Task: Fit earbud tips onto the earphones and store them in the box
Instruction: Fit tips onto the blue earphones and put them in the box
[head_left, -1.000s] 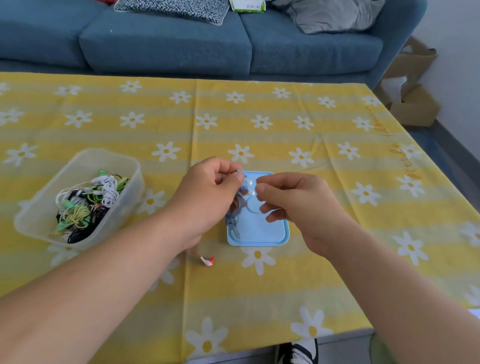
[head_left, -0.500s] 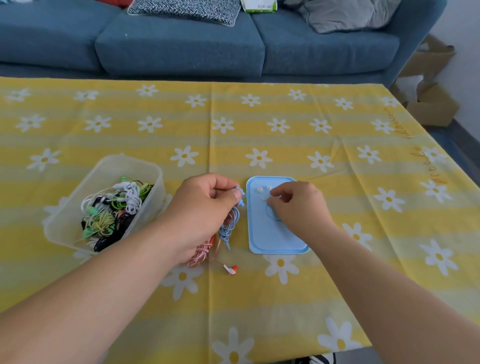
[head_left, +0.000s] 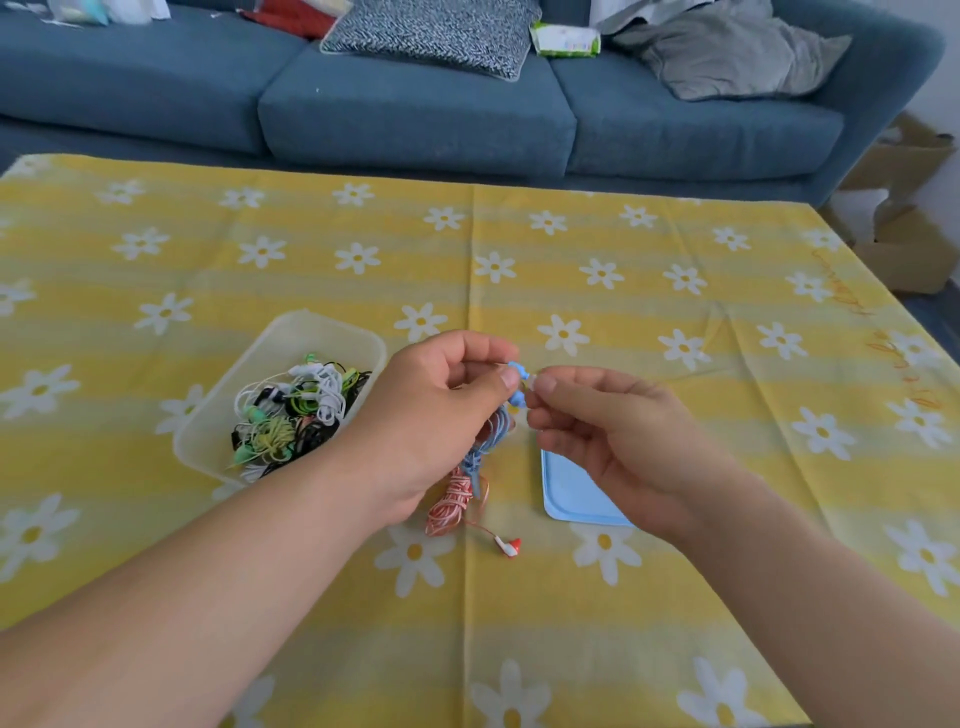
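The left hand (head_left: 441, 395) is pinching a blue earphone (head_left: 516, 375) above the bench (head_left: 675, 312), with its cable hanging below. The right hand (head_left: 613, 431) is pinching a small pale tip (head_left: 532, 378), hard to make out, right at the bud, so the fitting looks to be under way rather than done. The box (head_left: 311, 332) is already holding a tangle of earphones. A red pair (head_left: 449, 506) is lying beside the blue lid (head_left: 571, 501), apparently waiting for tips. Both sets are yet to be boxed.
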